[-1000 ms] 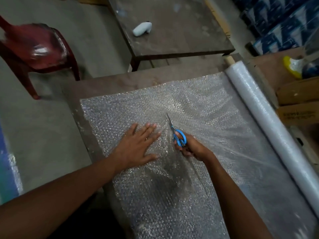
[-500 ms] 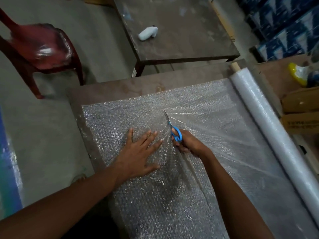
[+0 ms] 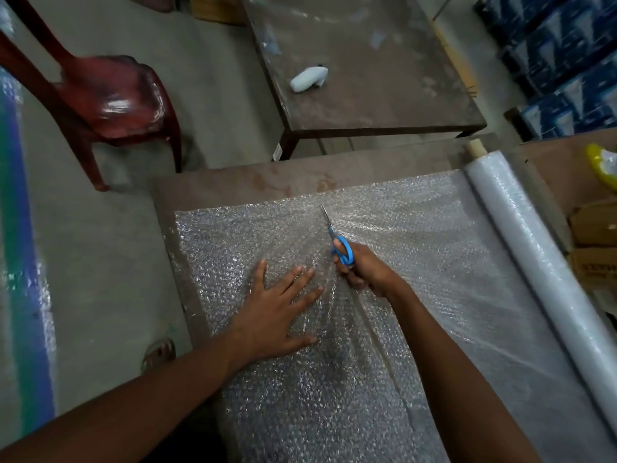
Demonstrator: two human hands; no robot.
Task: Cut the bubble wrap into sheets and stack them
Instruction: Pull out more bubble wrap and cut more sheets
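Right hand [image 3: 362,267]: fingers curled through the blue handles of the scissors [image 3: 338,243], gripping them. Blades point away from the person, tips close to the far edge of the sheet; cannot tell how far the blades are parted. A cut line runs from the scissors back toward the person, between the two forearms.

Left hand [image 3: 278,305]: fingers straight and spread wide, palm flat, pressing down on the bubble wrap [image 3: 417,248] just left of the cut line. Fingertips lie near the scissor handles, not touching them.

Bubble wrap lies unrolled over the near wooden table [image 3: 233,185], covering most of its top; bare strips of wood show along the far and left edges. The wrap left of the cut looks denser and more layered than the thinner, smoother stretch on the right. That stretch runs to the bubble wrap roll [image 3: 534,255], which lies along the right side of the table, a pale core end sticking out at its far end.

Beyond: a second dark table [image 3: 384,95] with a small white object [image 3: 309,80] on it. Red plastic chair [image 3: 110,101] on the concrete floor to the left. Cardboard boxes [image 3: 594,242] right of the roll; blue packaged goods [image 3: 567,68] stacked at far right.
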